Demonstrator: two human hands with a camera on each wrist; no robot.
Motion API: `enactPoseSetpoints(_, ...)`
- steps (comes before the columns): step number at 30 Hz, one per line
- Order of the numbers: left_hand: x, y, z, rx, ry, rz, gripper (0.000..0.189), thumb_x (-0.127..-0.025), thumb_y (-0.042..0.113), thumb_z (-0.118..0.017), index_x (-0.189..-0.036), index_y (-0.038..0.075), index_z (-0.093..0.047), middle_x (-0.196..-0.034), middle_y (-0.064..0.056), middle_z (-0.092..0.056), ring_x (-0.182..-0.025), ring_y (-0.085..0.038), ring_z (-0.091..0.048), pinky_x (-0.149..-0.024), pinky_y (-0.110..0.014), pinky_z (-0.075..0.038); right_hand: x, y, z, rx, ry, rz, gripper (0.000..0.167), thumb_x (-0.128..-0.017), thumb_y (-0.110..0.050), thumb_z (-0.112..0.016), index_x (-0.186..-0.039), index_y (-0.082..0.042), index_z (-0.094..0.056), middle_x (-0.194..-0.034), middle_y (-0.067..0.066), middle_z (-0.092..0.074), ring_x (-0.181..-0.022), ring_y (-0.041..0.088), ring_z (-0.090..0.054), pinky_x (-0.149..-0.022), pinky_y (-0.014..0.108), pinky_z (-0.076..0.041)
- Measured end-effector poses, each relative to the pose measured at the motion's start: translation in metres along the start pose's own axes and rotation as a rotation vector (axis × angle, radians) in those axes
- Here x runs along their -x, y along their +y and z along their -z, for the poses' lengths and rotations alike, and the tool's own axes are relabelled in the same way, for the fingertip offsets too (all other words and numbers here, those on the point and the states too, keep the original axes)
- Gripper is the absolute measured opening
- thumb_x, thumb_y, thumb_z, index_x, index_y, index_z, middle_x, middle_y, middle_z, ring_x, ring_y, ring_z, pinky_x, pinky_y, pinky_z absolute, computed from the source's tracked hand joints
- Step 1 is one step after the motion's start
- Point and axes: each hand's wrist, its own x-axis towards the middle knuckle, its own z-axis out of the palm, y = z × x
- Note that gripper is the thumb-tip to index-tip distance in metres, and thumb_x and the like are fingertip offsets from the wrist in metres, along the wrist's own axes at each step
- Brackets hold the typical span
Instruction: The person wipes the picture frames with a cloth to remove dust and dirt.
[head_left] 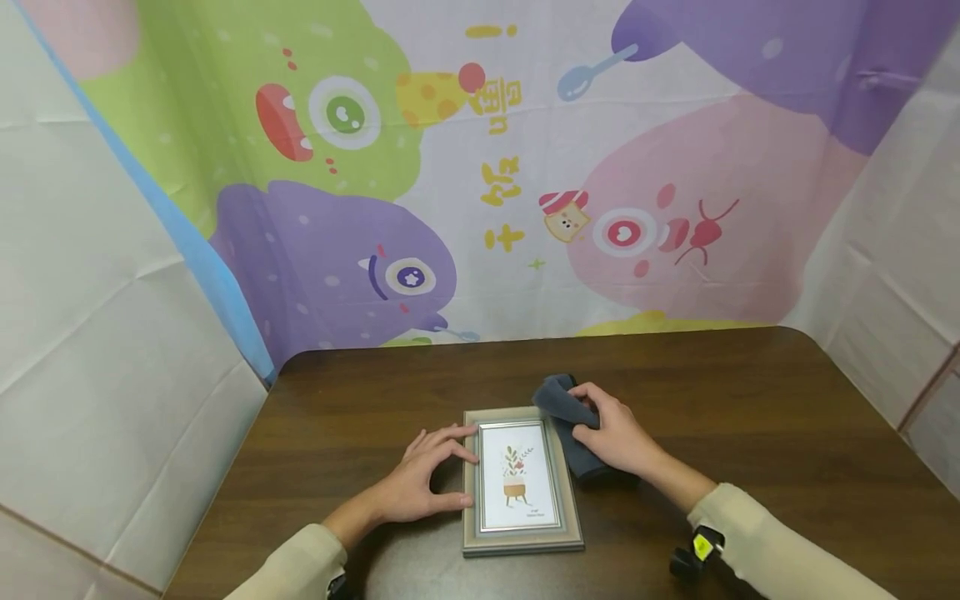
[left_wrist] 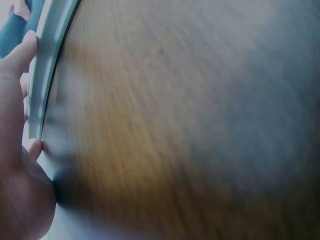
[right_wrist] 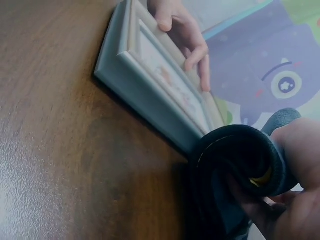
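Note:
A picture frame (head_left: 522,540) with a pale border lies face up on the wooden table, its print showing a plant in an orange pot. My left hand (head_left: 411,483) is at its left edge, fingers spread and fingertips resting on the border, with the thumb against the side lower down. At the upper right corner my right hand (head_left: 618,433) grips a dark grey cloth (head_left: 557,398), bunched between thumb and fingers. Part of the cloth hangs down along the frame's right side. From the right wrist view, the cloth (right_wrist: 235,140) looks folded into a loop beside the frame's corner.
The brown table (head_left: 360,392) extends around the frame on every side. Behind it hangs a curtain (head_left: 480,292) printed with cartoon monsters, and pale panels (head_left: 112,375) stand on both sides. A black strap device (head_left: 697,550) with a yellow patch is at the right sleeve.

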Motion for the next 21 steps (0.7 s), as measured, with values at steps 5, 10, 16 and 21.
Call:
enactPoseSetpoints(5, 0.000, 0.000, 0.000, 0.003, 0.001, -0.001, 0.041, -0.096, 0.032, -0.090, -0.131, 0.023, -0.072, -0.178, -0.011, -0.049, -0.167, -0.050, -0.039, -0.126, -0.094, -0.008, 0.006, -0.007, 0.009, 0.009, 0.004, 0.001, 0.051, -0.094, -0.001, -0.070, -0.145, -0.001, -0.062, -0.119, 0.019, -0.072, -0.099, 0.024, -0.066, -0.083, 0.037, -0.052)
enactPoseSetpoints(10, 0.000, 0.001, 0.000, 0.004, 0.004, 0.001, 0.042, -0.095, 0.031, -0.090, -0.131, 0.022, -0.072, -0.178, -0.012, -0.049, -0.167, -0.049, -0.039, -0.127, -0.094, -0.008, 0.016, -0.014, 0.016, 0.000, -0.006, 0.029, 0.052, -0.094, 0.001, -0.069, -0.145, 0.000, -0.061, -0.123, 0.020, -0.073, -0.102, 0.024, -0.066, -0.084, 0.037, -0.053)
enactPoseSetpoints(16, 0.000, 0.002, 0.000, 0.012, -0.003, 0.005, 0.042, -0.096, 0.031, -0.090, -0.132, 0.022, -0.071, -0.178, -0.012, -0.049, -0.167, -0.049, -0.038, -0.127, -0.093, -0.007, 0.033, -0.020, 0.020, 0.007, -0.026, 0.059, 0.051, -0.093, 0.001, -0.069, -0.143, -0.002, -0.063, -0.118, 0.014, -0.075, -0.099, 0.019, -0.066, -0.082, 0.029, -0.053)
enactPoseSetpoints(21, 0.000, 0.002, 0.001, 0.011, -0.001, 0.004, 0.042, -0.096, 0.031, -0.091, -0.132, 0.022, -0.072, -0.178, -0.011, -0.049, -0.167, -0.049, -0.038, -0.127, -0.093, -0.008, 0.047, -0.024, 0.021, 0.001, -0.058, 0.084, 0.050, -0.092, 0.002, -0.069, -0.141, -0.005, -0.065, -0.117, 0.012, -0.077, -0.096, 0.013, -0.068, -0.080, 0.026, -0.056)
